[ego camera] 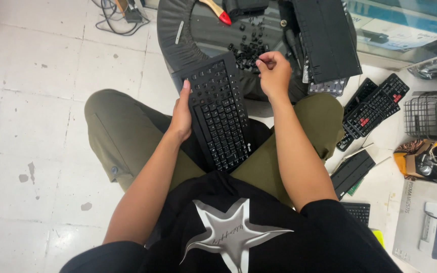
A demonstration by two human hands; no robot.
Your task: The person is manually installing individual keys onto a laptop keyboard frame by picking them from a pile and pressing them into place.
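Two hands: your left hand (181, 114) grips the light, rigid black plastic keyboard's (218, 114) edge; your right hand (274, 74) pinches something unseen.

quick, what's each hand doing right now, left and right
Left hand: closed in a grip on the left edge of the black keyboard.
Right hand: fingers pinched together above the keyboard; what they hold cannot be told.

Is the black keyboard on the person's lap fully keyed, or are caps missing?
Partly stripped. The keyboard shows bare switch spots across its top rows, while the lower rows have caps; loose keycaps lie beyond it.
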